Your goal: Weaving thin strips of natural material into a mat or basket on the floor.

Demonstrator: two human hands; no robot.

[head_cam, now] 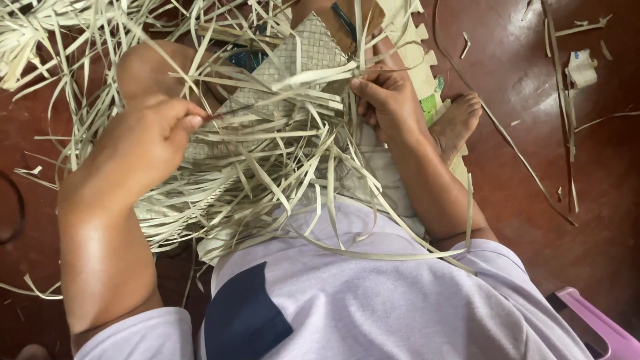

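Note:
A pale woven leaf mat (303, 57) lies across my lap, with many loose strips (267, 167) trailing off its near edge. My left hand (143, 140) is closed at the mat's left side, pinching a thin dark strand between thumb and fingers. At the mat's right edge my right hand (387, 100) grips a bundle of the loose strips. My knee (143, 67) shows behind the left hand and my bare foot (457, 120) rests to the right.
A heap of loose leaf strips (40, 33) lies at the far left on the dark red floor (533, 167). Scattered strips and a small white scrap (581, 67) lie at the right. A pink plastic object (597, 323) sits at the bottom right.

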